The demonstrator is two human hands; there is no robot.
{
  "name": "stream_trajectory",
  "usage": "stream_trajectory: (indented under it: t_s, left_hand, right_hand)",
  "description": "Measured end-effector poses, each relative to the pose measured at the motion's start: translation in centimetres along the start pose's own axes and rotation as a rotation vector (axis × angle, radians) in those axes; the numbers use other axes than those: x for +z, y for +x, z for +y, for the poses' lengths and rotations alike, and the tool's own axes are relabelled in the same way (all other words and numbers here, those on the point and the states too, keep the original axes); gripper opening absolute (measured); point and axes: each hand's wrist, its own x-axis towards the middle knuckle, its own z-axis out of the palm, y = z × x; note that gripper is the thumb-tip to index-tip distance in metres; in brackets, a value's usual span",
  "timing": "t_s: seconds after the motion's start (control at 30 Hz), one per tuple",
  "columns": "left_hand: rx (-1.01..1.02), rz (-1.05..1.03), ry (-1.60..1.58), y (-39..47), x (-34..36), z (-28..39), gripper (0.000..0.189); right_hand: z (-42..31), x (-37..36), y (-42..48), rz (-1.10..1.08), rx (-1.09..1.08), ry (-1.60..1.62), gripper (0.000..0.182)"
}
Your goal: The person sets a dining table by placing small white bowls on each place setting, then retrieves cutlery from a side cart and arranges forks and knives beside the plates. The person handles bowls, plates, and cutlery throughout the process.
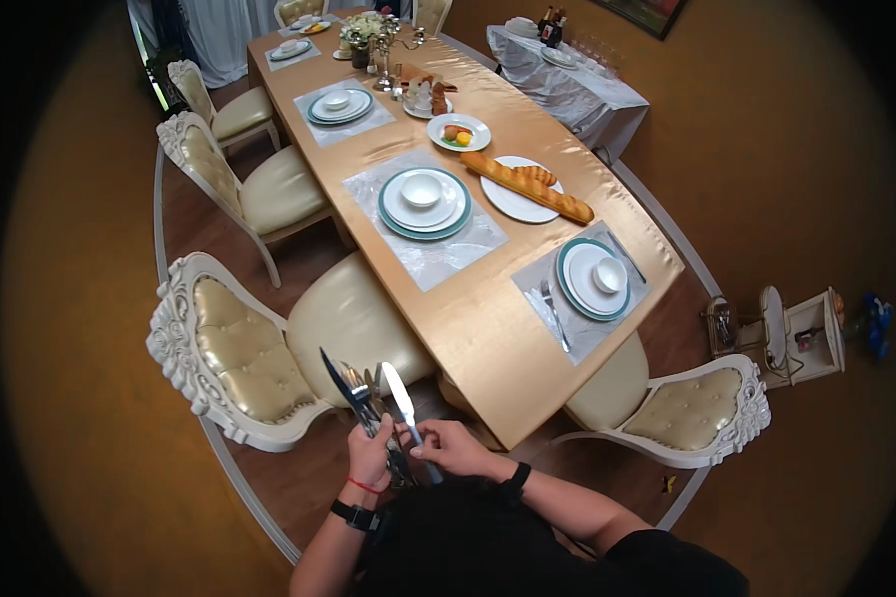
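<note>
A bunch of metal cutlery [358, 392], with knife blades and fork tines pointing up, is gripped in my left hand [371, 453]. My right hand [455, 450] holds a single table knife [399, 395] by its handle, just right of the bunch. Both hands are close together in front of my body, beside the near end of the dining table [485, 358]. On the nearest placemat [526, 298], a fork [555, 317] lies left of stacked plates [590, 287] topped by a small bowl [610, 275]. A knife [627, 256] lies on their other side.
Another placemat [448, 257] bears stacked plates [396, 213] and a bowl [421, 191]. A baguette [526, 186] overhangs a white plate [504, 200]. Cream chairs [351, 321] line the left side; one chair [679, 414] stands at the table's end. Farther back are a candelabra [385, 56] and flowers [364, 28].
</note>
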Motion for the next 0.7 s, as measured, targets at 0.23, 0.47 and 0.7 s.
stream_trajectory:
  t_s: [0.23,0.47,0.7]
  left_hand:
    - [0.029,-0.078,-0.038,1.8,-3.0,5.0,0.014]
    - [-0.024,-0.075,0.132,3.4,-4.4,11.1,0.007]
    - [-0.074,0.157,0.091,4.5,-3.8,18.1,0.01]
  right_hand:
    - [-1.4,-3.3,5.9,0.489,0.129,0.326,0.017]
    - [6.5,-14.8,21.4,0.798,0.218,0.426,0.016]
    - [11.7,-22.1,32.1,0.985,0.295,0.093,0.022]
